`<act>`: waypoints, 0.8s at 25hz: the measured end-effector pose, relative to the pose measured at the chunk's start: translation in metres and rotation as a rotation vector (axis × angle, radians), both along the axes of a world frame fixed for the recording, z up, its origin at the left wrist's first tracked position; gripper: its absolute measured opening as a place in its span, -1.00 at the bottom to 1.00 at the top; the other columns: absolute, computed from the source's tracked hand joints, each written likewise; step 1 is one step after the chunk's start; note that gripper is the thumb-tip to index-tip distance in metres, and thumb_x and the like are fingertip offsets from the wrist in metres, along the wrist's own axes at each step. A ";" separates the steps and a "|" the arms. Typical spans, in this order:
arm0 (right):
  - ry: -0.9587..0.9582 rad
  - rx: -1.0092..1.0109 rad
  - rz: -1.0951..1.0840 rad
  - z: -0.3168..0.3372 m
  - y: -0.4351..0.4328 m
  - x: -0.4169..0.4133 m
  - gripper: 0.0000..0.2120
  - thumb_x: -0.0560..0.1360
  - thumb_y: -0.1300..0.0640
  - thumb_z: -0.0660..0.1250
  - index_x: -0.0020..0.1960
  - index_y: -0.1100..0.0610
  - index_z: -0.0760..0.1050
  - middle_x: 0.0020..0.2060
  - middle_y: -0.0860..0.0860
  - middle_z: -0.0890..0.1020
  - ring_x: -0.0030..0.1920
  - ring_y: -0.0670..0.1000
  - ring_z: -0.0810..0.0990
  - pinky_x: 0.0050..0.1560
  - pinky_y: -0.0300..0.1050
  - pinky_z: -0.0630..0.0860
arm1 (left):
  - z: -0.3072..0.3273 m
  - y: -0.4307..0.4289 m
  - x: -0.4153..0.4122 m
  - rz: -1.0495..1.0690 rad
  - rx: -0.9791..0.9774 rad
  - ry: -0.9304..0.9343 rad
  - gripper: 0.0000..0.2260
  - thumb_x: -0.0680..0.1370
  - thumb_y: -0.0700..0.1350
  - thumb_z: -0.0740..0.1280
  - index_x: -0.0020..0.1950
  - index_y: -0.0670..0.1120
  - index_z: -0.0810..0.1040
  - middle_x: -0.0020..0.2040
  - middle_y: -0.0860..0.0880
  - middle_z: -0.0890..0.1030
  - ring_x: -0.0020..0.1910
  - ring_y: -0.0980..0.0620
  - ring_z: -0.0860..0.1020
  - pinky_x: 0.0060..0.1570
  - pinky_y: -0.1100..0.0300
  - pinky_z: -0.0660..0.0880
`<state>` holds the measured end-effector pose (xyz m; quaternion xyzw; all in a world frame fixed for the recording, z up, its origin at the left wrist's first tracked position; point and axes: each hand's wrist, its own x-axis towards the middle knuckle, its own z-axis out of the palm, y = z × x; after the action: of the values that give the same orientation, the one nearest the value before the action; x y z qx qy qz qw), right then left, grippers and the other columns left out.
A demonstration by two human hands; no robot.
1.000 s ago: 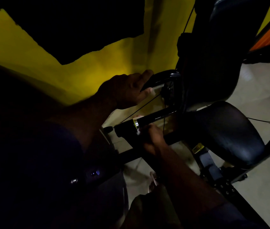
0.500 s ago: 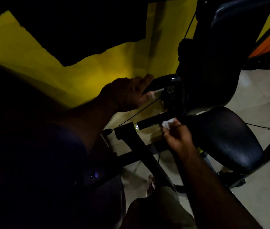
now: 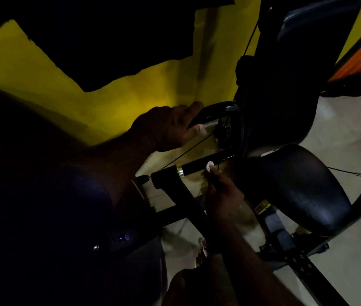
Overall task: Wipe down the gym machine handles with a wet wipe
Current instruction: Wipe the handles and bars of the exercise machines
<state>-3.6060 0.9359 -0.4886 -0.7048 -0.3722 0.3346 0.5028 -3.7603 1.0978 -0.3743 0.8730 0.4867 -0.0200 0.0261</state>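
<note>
Centre frame: right hand (image 3: 223, 195) grip pinching wet wipe (image 3: 209, 166) against black handle (image 3: 197, 167), just right of silver ring (image 3: 180, 171). Left hand (image 3: 166, 127) grip wrapping curved bar (image 3: 214, 109) above, likely steadying.
Risks: small wad slipping from fingertips in dim light, leaving underside unwiped; thin cable (image 3: 186, 151) running close by, snagging fingers.
Yellow label (image 3: 262, 205) showing lower right on frame, writing too blurred for reading; no brand legible.

Probably a dimly lit gym: a padded seat (image 3: 296, 186) and backrest (image 3: 285, 85) are sitting at right, a yellow wall (image 3: 130, 102) glowing behind.
</note>
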 end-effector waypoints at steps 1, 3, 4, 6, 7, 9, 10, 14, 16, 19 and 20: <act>-0.051 0.085 0.022 0.005 0.006 0.009 -0.74 0.51 0.29 0.50 0.18 0.11 0.70 0.00 -0.09 0.73 0.00 -0.15 0.71 0.15 -0.09 0.65 | 0.000 -0.001 0.000 -0.005 0.013 0.001 -0.41 0.69 0.26 0.10 0.66 0.02 0.12 0.38 -0.10 0.54 0.04 -0.29 0.62 -0.08 -0.01 0.50; -0.325 0.198 0.092 0.017 0.029 0.033 -0.71 0.49 0.35 0.48 0.18 0.14 0.69 -0.01 -0.01 0.70 -0.06 -0.13 0.66 0.07 -0.34 0.57 | 0.000 -0.001 -0.001 -0.004 0.020 0.001 -0.41 0.69 0.27 0.09 0.65 0.03 0.12 0.37 -0.10 0.54 0.02 -0.29 0.63 -0.10 0.00 0.49; -0.463 0.193 0.129 0.026 0.039 0.045 -0.67 0.48 0.38 0.45 0.21 0.16 0.68 0.01 0.05 0.67 -0.06 -0.07 0.63 0.00 -0.34 0.54 | 0.000 -0.001 0.000 0.004 0.014 0.001 -0.41 0.69 0.27 0.09 0.65 0.03 0.12 0.38 -0.10 0.54 0.03 -0.29 0.63 -0.10 0.00 0.48; -0.672 0.081 0.265 0.025 0.051 0.057 -0.56 0.46 0.44 0.38 0.27 0.13 0.64 0.06 0.14 0.60 -0.01 0.10 0.61 -0.05 -0.13 0.55 | 0.001 -0.002 0.002 0.010 0.018 0.019 -0.40 0.70 0.27 0.08 0.66 0.02 0.11 0.42 -0.10 0.52 0.06 -0.29 0.62 -0.10 0.02 0.43; -0.653 0.028 0.338 0.022 0.051 0.052 -0.54 0.48 0.43 0.34 0.29 0.08 0.62 0.09 0.17 0.57 0.03 0.16 0.59 0.00 -0.04 0.56 | 0.002 -0.003 0.002 0.007 0.027 0.031 -0.40 0.70 0.26 0.08 0.66 0.02 0.11 0.42 -0.10 0.51 0.06 -0.29 0.62 -0.11 0.04 0.39; -0.516 -0.031 0.500 0.019 0.042 0.021 -0.65 0.59 0.33 0.25 0.29 0.06 0.57 0.12 0.17 0.55 0.12 0.10 0.58 0.13 -0.07 0.54 | 0.003 -0.004 0.002 -0.001 0.044 0.047 -0.40 0.70 0.26 0.08 0.67 0.01 0.10 0.42 -0.10 0.51 0.05 -0.28 0.62 -0.13 0.07 0.35; -0.531 -0.038 0.584 0.014 0.040 -0.001 -0.73 0.64 0.27 0.21 0.28 0.12 0.56 0.06 0.08 0.56 0.08 -0.07 0.59 0.09 -0.26 0.49 | 0.004 -0.004 0.001 0.001 0.044 0.057 -0.40 0.71 0.26 0.07 0.67 0.01 0.10 0.41 -0.10 0.51 0.05 -0.28 0.62 -0.14 0.07 0.34; -0.912 0.044 0.949 0.003 0.045 -0.038 -0.68 0.67 -0.05 0.08 0.15 0.09 0.54 0.01 0.04 0.49 0.00 0.04 0.50 -0.04 -0.12 0.40 | 0.007 -0.009 0.004 0.007 0.032 0.092 -0.38 0.71 0.26 0.06 0.69 0.01 0.05 0.47 -0.10 0.46 0.08 -0.29 0.60 -0.12 0.06 0.31; -1.014 -0.047 0.871 0.011 0.062 -0.004 -0.77 0.55 0.15 0.26 0.16 0.18 0.55 0.10 0.18 0.50 0.06 0.19 0.50 -0.01 0.06 0.53 | 0.007 -0.008 0.003 0.008 0.038 0.097 -0.38 0.71 0.26 0.07 0.69 0.00 0.05 0.45 -0.11 0.48 0.07 -0.28 0.60 -0.12 0.06 0.31; -0.963 -0.154 0.623 0.027 0.069 0.040 -0.70 0.46 0.27 0.34 0.19 0.24 0.55 0.19 0.25 0.47 0.10 0.25 0.51 0.00 0.10 0.58 | 0.007 -0.006 0.003 -0.001 0.053 0.075 -0.39 0.71 0.25 0.08 0.68 -0.01 0.08 0.41 -0.12 0.50 0.04 -0.28 0.61 -0.14 0.06 0.33; -1.003 -0.159 0.650 0.031 0.066 0.031 -0.72 0.51 0.23 0.32 0.21 0.24 0.55 0.23 0.25 0.45 0.12 0.25 0.50 0.00 0.10 0.58 | 0.008 -0.006 0.003 0.000 0.046 0.077 -0.39 0.71 0.24 0.08 0.68 -0.02 0.09 0.41 -0.12 0.51 0.04 -0.29 0.62 -0.13 0.06 0.35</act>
<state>-3.5751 1.0022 -0.4577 -0.6622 -0.7341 0.1247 0.0835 -3.7570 1.0916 -0.3667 0.8720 0.4875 -0.0423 -0.0128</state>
